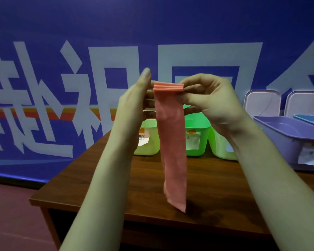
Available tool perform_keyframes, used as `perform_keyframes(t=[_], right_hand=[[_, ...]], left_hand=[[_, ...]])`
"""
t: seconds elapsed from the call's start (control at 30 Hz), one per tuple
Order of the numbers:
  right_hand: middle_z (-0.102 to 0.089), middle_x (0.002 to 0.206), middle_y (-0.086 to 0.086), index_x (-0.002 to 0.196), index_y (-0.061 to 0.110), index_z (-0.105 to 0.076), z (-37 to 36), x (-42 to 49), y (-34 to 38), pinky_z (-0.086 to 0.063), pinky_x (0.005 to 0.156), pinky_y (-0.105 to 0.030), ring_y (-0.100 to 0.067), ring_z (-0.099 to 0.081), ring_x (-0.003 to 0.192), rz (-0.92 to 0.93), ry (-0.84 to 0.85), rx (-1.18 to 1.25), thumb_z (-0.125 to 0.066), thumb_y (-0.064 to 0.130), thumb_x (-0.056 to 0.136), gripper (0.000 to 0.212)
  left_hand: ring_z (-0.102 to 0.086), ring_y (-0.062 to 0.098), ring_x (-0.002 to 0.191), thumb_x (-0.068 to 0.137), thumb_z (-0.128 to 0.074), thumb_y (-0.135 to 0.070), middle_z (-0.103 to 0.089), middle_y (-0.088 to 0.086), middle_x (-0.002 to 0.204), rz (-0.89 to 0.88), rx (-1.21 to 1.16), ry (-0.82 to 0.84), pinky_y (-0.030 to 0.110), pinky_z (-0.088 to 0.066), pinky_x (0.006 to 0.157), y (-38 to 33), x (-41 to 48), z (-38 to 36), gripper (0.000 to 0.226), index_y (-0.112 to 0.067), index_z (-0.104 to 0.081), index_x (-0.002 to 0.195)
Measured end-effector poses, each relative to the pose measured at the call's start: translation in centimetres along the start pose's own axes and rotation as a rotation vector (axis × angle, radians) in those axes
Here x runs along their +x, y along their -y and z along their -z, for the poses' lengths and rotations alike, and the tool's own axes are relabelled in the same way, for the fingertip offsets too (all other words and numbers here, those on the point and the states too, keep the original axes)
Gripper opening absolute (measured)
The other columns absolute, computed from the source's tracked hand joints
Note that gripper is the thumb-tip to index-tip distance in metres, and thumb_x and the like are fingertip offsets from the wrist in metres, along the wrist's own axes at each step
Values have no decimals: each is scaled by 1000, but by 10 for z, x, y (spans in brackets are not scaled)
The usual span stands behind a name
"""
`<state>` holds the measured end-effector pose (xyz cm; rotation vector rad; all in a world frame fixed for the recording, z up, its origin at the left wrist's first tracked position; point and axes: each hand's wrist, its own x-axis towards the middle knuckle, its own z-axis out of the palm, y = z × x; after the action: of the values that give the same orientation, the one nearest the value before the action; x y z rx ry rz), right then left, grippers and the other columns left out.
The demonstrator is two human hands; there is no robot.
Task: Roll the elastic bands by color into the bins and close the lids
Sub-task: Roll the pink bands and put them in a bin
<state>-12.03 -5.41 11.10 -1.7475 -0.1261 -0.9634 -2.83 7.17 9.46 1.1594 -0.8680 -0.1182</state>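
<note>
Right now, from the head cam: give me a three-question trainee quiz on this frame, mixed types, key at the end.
1. True or false: the pink band is fully rolled.
2. Multiple choice: where does the band's loose end hang? A) inside a green bin B) above the table C) in the purple bin
3. Fill in: the band's folded top is pinched between the left hand and the ____ hand.

Key:
1. False; a few layers are gathered at the top, the rest hangs straight down.
2. B
3. right
</note>
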Motion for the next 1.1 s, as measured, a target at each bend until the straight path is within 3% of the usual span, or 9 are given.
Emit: perform_keyframes(t=[0.1,0.23,0.4,0.53,0.6,0.73,0.83,0.97,1.1], right_hand=[[-73,71,-1,81,9,-68,1,0,-1,-59,61,-31,-20,-68,69,16,29,-11,-65,-14,78,24],[-72,70,0,82,6,-69,5,-2,-1,-58,59,-28,-18,-67,68,30,42,-14,-61,-16,80,23],[-73,73,-1,86,5,-68,10,-2,-6,-58,63,-29,-18,-68,70,1,50,-8,-59,-14,82,22],[-73,92,-5,99,9,-68,19,-4,-6,-58,74,-33,-22,-68,87,-94,208,109,-66,1,78,22],[-70,99,-10,102,11,-67,21,-5,-7,-56,76,-38,-28,-66,91,-153,249,135,-61,14,82,21],[-66,94,-15,97,15,-69,11,-7,-11,-55,61,-34,-32,-62,81,-164,175,-7,-67,39,81,29],[-68,91,-15,95,13,-69,10,-9,-13,-53,57,-30,-31,-61,80,-145,151,16,-70,32,71,30],[-74,85,-7,95,14,-67,12,-11,-15,-49,54,-21,-18,-69,74,-130,164,97,-69,20,71,25],[-75,86,-9,88,18,-74,14,-12,-16,-56,60,-25,-21,-71,75,-91,151,136,-70,12,69,21]], left_hand=[[-70,13,73,92,-45,-55,-71,3,76,45,124,-15,17,-54,58,-4,4,-2,46,-15,-66,81],[-67,12,65,88,-60,-42,-67,-1,67,69,80,63,21,-55,58,-1,3,2,31,-13,-69,82],[-62,13,61,85,-67,-27,-67,5,70,57,29,107,20,-54,58,5,2,5,25,-4,-72,93],[-65,13,66,84,-69,-19,-70,9,78,33,-26,66,20,-55,58,6,1,5,24,1,-71,97],[-67,16,71,84,-69,-18,-71,11,82,12,-1,64,23,-56,62,8,0,4,24,1,-71,99],[-69,20,77,84,-69,-15,-72,15,89,-33,27,82,26,-57,67,10,-4,2,25,3,-69,101],[-70,19,79,83,-70,-13,-72,12,87,-51,0,69,28,-57,70,12,-4,3,19,0,-70,97],[-70,18,80,82,-70,-9,-73,8,85,-109,-29,82,25,-57,69,15,-5,4,16,-2,-70,96],[-70,25,93,79,-70,-7,-73,16,96,-174,6,139,29,-57,79,16,-8,6,28,-1,-70,106]])
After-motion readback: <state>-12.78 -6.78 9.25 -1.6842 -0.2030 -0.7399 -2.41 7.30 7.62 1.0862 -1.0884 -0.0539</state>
